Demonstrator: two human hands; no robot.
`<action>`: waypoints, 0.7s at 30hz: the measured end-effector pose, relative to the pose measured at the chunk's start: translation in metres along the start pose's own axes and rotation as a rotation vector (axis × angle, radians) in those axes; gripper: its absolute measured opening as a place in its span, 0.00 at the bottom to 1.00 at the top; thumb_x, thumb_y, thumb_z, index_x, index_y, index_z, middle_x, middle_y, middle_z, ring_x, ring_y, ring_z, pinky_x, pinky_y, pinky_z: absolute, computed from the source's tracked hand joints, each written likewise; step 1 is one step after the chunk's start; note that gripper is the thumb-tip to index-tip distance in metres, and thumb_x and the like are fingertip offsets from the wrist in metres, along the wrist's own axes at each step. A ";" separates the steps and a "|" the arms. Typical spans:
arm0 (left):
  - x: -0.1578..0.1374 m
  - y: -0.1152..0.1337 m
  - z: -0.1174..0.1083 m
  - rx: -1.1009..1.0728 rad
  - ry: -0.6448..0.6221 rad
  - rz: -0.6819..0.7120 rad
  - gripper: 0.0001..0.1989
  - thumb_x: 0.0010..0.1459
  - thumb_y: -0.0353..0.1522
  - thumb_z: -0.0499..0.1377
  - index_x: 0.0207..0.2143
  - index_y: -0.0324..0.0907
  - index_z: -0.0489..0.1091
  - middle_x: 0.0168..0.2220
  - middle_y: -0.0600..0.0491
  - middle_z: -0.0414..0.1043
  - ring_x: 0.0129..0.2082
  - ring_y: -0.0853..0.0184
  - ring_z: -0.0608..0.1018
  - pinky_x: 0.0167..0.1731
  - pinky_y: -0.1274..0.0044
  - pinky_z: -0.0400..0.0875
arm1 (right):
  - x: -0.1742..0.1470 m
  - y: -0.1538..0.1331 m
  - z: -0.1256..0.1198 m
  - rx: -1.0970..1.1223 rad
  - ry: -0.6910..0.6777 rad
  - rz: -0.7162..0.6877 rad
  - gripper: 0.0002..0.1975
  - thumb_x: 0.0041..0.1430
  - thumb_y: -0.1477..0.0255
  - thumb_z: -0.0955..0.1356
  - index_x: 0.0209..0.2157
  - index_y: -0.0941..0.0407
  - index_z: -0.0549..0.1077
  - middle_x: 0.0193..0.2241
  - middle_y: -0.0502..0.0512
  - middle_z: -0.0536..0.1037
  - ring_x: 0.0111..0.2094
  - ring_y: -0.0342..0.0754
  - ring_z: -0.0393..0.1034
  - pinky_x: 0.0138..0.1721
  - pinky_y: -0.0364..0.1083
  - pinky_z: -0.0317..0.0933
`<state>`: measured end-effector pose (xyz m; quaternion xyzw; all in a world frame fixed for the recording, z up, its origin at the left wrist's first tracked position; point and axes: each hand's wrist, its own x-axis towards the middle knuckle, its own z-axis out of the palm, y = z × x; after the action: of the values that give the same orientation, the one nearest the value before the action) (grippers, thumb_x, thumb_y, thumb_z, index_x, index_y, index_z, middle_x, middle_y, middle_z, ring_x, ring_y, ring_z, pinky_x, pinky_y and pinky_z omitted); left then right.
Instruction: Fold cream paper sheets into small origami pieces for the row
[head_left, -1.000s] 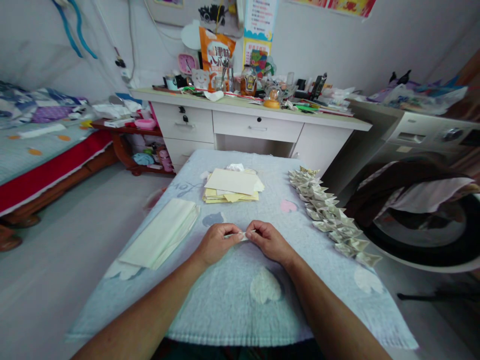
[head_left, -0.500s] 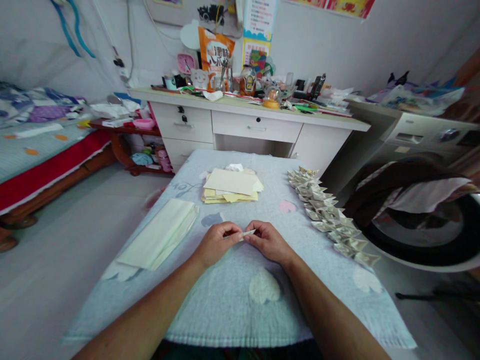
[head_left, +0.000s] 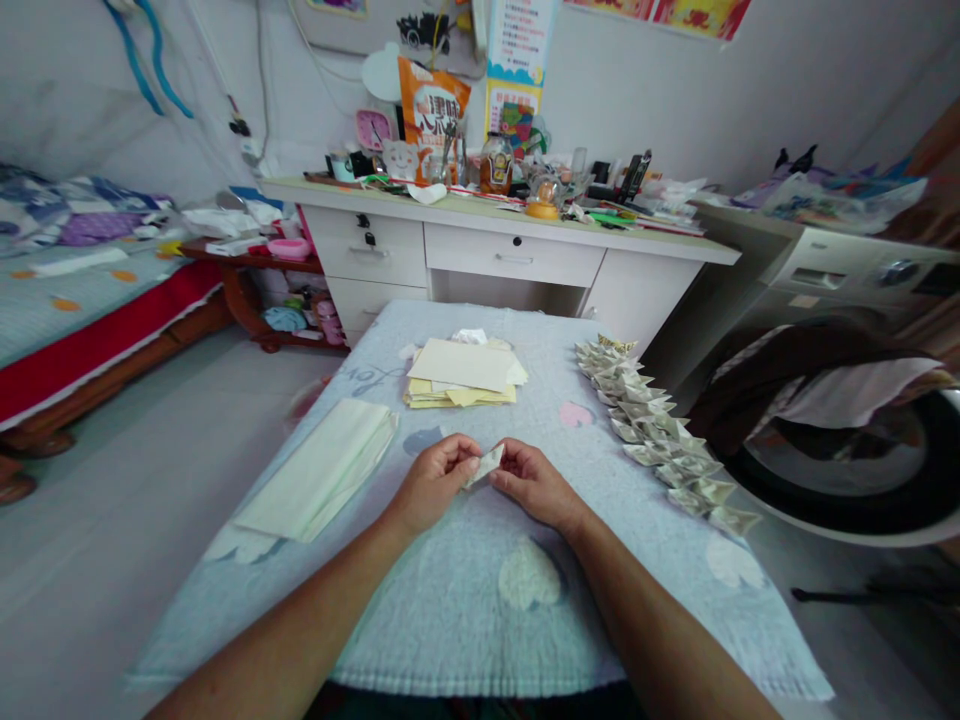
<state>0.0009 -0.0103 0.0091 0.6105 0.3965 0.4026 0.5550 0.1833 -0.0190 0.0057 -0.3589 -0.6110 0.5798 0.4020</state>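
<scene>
Between my two hands, just above the cloth-covered table, is a small folded piece of paper, pale with faint markings. My left hand pinches its left end between thumb and fingers. At the other end, my right hand has its thumb and fingertips closed on the paper's edge. To the right stand rows of folded paper pieces with pointed tips. A stack of cream and yellow paper sheets lies beyond my hands. Left of them is a pile of long, pale folded paper.
Behind the table stands a white desk crowded with a jar, an orange bag and other items. On the right is a washing machine with its door open and cloth hanging out. A bed is at the left.
The folded paper has turned in my fingers, so more of its flat face shows and it tilts up to the right. My hands have shifted only slightly.
</scene>
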 end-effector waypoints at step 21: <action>-0.002 0.001 0.000 -0.013 -0.030 -0.018 0.10 0.56 0.35 0.58 0.38 0.38 0.69 0.26 0.55 0.73 0.25 0.71 0.73 0.27 0.80 0.64 | 0.001 -0.006 0.005 0.025 0.083 0.026 0.10 0.54 0.65 0.68 0.31 0.57 0.66 0.21 0.44 0.63 0.21 0.38 0.55 0.23 0.39 0.50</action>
<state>0.0005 -0.0120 0.0104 0.6094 0.3910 0.3907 0.5685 0.1786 -0.0208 0.0117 -0.3856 -0.5816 0.5774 0.4239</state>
